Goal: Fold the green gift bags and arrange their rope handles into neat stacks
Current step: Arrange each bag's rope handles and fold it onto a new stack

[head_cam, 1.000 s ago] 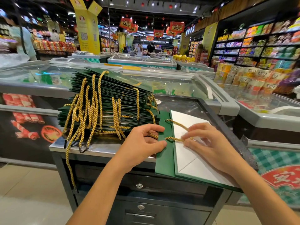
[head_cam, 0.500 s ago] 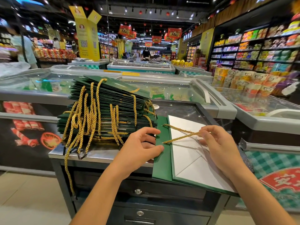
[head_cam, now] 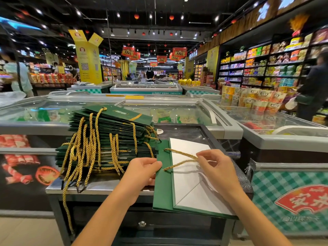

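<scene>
A flattened green gift bag (head_cam: 162, 190) lies on the metal counter (head_cam: 99, 187), its white inner panel facing up. My right hand (head_cam: 215, 167) pinches the bag's gold rope handle (head_cam: 179, 158) and holds it taut across the white panel. At the bag's left edge my left hand (head_cam: 142, 172) grips the green paper, thumb on top. Left of both hands rises a tall stack of folded green bags (head_cam: 108, 137), with many gold rope handles (head_cam: 83, 157) draped over its front and hanging past the counter edge.
Glass-topped freezer chests (head_cam: 177, 112) stand behind and to the right of the counter. The counter has drawers (head_cam: 142, 223) below. Stacked yellow snack cartons (head_cam: 255, 100) sit at the right, shelves behind them. Shoppers stand far left and far right.
My right hand has drawn the gold rope handle to the right and lifted it off the white panel, pulling it taut. My left hand has shifted slightly along the bag's left edge.
</scene>
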Available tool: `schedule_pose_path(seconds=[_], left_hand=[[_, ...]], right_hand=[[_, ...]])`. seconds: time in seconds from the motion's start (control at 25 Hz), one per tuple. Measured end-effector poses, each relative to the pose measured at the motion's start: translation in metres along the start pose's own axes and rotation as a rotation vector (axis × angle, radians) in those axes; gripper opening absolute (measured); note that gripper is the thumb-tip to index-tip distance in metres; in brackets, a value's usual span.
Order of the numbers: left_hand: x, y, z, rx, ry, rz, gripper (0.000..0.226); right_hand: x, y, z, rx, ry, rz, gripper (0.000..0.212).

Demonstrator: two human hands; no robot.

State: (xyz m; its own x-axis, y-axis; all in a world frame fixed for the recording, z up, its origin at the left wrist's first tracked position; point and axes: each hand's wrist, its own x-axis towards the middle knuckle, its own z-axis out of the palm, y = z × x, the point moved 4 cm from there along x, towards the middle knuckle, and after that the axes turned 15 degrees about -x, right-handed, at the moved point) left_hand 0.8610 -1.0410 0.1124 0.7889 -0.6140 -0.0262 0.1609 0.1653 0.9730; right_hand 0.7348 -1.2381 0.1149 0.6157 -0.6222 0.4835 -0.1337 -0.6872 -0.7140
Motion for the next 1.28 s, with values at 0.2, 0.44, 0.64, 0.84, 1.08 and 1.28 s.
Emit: schedule_pose_path(seconds=[0.2,0.44,0.64,0.84,1.08,1.28], left_hand=[[-0.004,-0.001,-0.003,0.023,-0.033,-0.015,0.030],[-0.016,0.006,0.004,-0.122,-0.066,0.038,0.023],[-0.016,0.028,0.004,-0.148,-0.046,0.124,0.020],[0.000,0.068,0.013,0.008,0.117,0.283,0.016],[0.019,0.101,0.026,-0.164,0.078,0.279,0.012],[0.030,0.090,0.030,-0.361,-0.037,0.122,0.027]], right_hand=[[0.002,0.009,-0.024,-0.355,-0.038,0.083,0.028],[-0.006,0.006,-0.051,-0.267,-0.136,0.228,0.052],[-0.001,-0.004,-0.066,0.222,0.033,0.324,0.024],[0.026,-0.029,-0.089,0.336,0.214,0.240,0.030],[0.044,-0.048,-0.112,0.429,0.258,0.052,0.012],[0.046,-0.029,-0.102,0.624,0.138,0.151,0.032]])
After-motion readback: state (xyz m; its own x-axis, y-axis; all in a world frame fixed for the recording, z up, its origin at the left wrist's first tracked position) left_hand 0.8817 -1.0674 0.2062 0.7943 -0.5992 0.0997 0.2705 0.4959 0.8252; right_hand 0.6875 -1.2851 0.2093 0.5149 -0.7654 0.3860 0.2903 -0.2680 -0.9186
